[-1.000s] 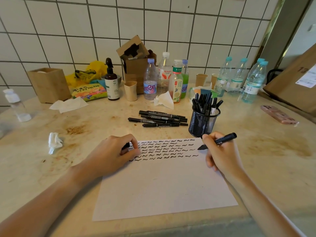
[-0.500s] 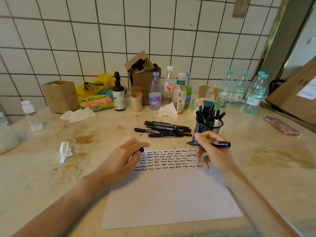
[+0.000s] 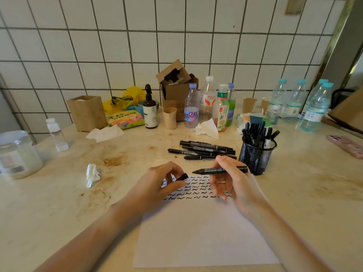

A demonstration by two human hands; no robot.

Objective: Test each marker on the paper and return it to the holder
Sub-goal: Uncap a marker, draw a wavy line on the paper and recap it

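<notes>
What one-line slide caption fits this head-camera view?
Right hand holds an uncapped marker level over squiggle-marked paper; left hand pinches its cap.

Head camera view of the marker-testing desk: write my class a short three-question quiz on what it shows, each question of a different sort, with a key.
1. True or false: the marker in the right hand is uncapped.
2. What does the left hand pinch? A) a tissue B) the black cap C) a bottle
3. Fill in: the loose markers lie on the table to the ___ of the mesh holder in the picture.

Key:
1. True; its bare tip points towards the left hand, above the paper.
2. B.
3. Left.
</notes>
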